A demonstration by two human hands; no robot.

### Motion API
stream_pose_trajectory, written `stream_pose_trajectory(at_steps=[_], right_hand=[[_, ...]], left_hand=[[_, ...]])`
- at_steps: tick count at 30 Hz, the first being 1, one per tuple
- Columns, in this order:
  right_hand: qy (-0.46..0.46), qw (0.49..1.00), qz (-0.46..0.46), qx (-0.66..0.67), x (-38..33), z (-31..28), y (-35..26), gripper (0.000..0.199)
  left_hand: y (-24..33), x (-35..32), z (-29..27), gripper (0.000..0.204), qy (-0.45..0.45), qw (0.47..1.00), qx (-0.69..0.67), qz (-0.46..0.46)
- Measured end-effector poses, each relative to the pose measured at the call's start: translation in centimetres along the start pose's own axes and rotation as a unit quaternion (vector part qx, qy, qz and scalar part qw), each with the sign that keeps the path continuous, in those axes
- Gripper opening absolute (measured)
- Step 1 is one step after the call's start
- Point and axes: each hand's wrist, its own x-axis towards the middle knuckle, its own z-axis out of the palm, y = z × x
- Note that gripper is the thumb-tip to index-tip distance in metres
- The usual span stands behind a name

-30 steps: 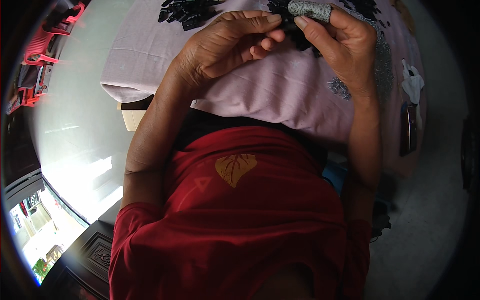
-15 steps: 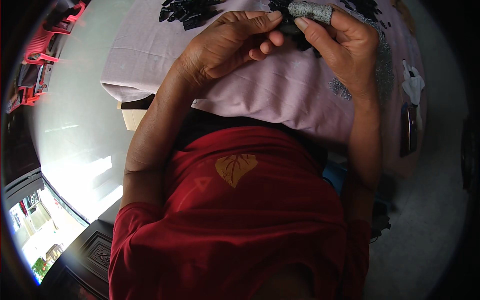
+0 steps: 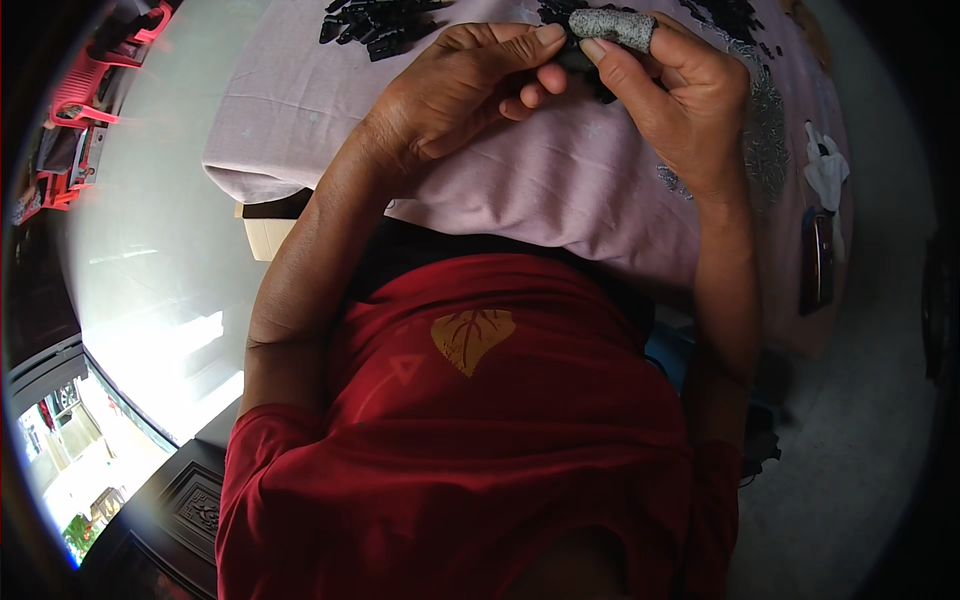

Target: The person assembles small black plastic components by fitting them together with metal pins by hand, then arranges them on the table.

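My right hand (image 3: 675, 95) has a grey speckled sleeve (image 3: 615, 25) over its forefinger and pinches a small black part (image 3: 578, 60) with the thumb. My left hand (image 3: 460, 85) meets it from the left, fingertips closed on the same black part. Both hands hover over a table under a pale pink cloth (image 3: 540, 180). A heap of small black parts (image 3: 375, 20) lies on the cloth beyond my left hand, and more black parts (image 3: 735, 20) lie beyond my right hand.
My red shirt fills the lower middle. Red plastic chairs (image 3: 75, 110) stand at the far left on a shiny grey floor. A dark carved piece of furniture (image 3: 170, 500) is at lower left. A dark flat object (image 3: 818, 260) hangs at the cloth's right edge.
My left fingers have shifted slightly against the black part; both hands stay in the same place.
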Motion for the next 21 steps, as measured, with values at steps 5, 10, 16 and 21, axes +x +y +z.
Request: stream_pose_trajectory(at_steps=[5, 10, 16, 21], right_hand=[[0.018, 0.851, -0.3, 0.43, 1.7, 3.0, 7.5, 0.014], [0.024, 0.853, -0.311, 0.418, 1.8, 3.4, 7.9, 0.014], [0.0, 0.994, 0.038, 0.099, -0.2, -0.2, 2.1, 0.017], [-0.004, 0.989, 0.058, 0.139, -0.3, -0.2, 2.7, 0.02]], left_hand=[[0.0, 0.2, 0.2, 0.025, -0.012, 1.0, -0.003, 0.001], [-0.1, 0.3, 0.1, 0.024, -0.016, 1.0, 0.0, 0.001], [0.2, 0.2, 0.2, 0.027, -0.016, 1.0, -0.014, -0.004], [0.1, 0.2, 0.0, 0.028, 0.015, 0.999, -0.026, -0.016]])
